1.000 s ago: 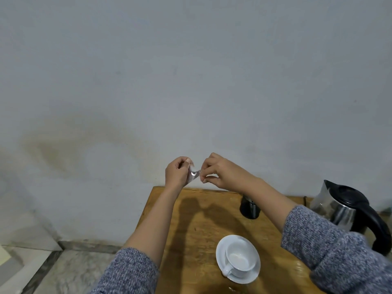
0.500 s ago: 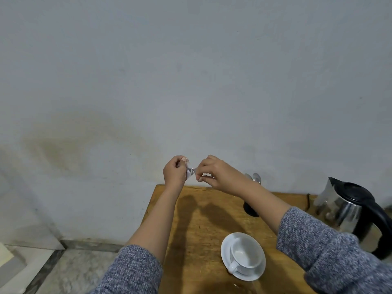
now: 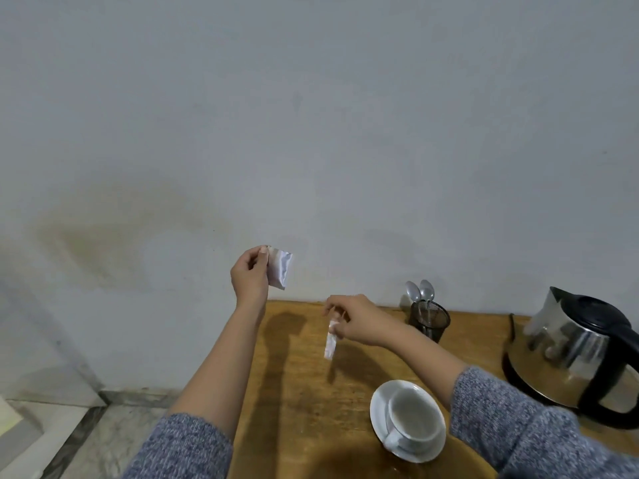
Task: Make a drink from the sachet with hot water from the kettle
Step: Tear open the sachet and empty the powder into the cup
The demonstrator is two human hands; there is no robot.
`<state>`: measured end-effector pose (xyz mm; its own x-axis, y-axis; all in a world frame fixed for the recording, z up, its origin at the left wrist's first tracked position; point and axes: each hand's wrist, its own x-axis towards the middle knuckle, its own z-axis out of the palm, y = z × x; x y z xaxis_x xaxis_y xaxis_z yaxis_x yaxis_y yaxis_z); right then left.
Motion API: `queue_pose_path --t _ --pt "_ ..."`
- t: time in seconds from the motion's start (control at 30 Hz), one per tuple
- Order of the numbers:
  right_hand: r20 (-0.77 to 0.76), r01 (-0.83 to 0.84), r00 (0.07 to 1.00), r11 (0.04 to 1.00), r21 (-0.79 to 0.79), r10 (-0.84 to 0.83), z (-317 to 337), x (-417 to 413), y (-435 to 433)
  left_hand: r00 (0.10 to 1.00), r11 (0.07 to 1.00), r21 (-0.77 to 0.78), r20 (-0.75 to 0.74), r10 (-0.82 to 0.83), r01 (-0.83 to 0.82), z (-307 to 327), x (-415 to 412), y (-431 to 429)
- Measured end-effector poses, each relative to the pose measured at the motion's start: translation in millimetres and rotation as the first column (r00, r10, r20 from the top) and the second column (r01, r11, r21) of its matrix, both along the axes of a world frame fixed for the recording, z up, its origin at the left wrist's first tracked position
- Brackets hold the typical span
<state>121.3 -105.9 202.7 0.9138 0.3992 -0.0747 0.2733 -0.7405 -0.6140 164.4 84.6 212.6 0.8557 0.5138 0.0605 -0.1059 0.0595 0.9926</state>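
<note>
The hands, together a moment ago, are now parting: the left hand is pinching the opened sachet up left, the right hand pinching its torn strip above the table, ready for emptying into the near cup.

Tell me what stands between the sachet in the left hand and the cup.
Nothing visible. The sachet in the left hand has open air down to the cup; the right hand, holding the torn strip, hangs beside that path.

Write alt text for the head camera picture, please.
The left hand holds up an opened sachet, and the right hand holds its torn-off strip above a wooden table. On the table stand a white cup on a saucer, a kettle and a spoon holder.
</note>
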Motion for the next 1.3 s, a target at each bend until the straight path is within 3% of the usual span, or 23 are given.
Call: queue_pose_path --t 0.07,0.27,0.37,0.5,0.9,1.0,1.1,1.2,1.3 --pt "-0.084 0.038 0.996 0.999 -0.014 -0.039 -23 -1 10 1.0 1.0 -0.015 -0.014 0.012 -0.012 -9 -3 12" --pt "-0.374 -0.098 0.927 0.985 -0.139 0.04 -105 -16 47 0.996 0.998 -0.002 -0.076 0.056 -0.056 -50 -18 45" --pt "-0.448 -0.21 0.888 0.958 -0.197 0.102 -143 -24 63 0.989 0.997 0.021 -0.125 0.082 -0.08 -74 -27 55" --pt "-0.436 -0.293 0.884 0.926 -0.237 0.168 -173 -32 76 0.978 0.991 0.06 -0.17 0.125 -0.116 -94 -37 67" --pt "-0.325 -0.287 0.927 0.914 -0.285 0.19 -184 -42 78 0.976 0.997 0.04 -0.205 0.074 -0.067 -96 -38 63" --pt "-0.342 -0.272 0.92 0.94 -0.207 0.191 -171 -41 71 0.979 0.999 0.036 -0.203 0.027 -0.02 -96 -31 50" --pt "-0.388 -0.018 0.921 1.0 0.014 0.023 -142 -33 59 0.98 0.999 0.033 -0.199 -0.029 0.036 -94 -23 26" --pt "-0.511 0.282 0.857 0.889 0.36 -0.065 -118 -22 37 0.977 0.993 0.031 -0.184 -0.108 0.115 -85 -18 -11" --pt "-0.416 0.353 0.898 0.797 0.49 -0.142 -94 -16 10 0.977 0.986 0.015 -0.134 -0.165 0.169 -71 -15 -52"
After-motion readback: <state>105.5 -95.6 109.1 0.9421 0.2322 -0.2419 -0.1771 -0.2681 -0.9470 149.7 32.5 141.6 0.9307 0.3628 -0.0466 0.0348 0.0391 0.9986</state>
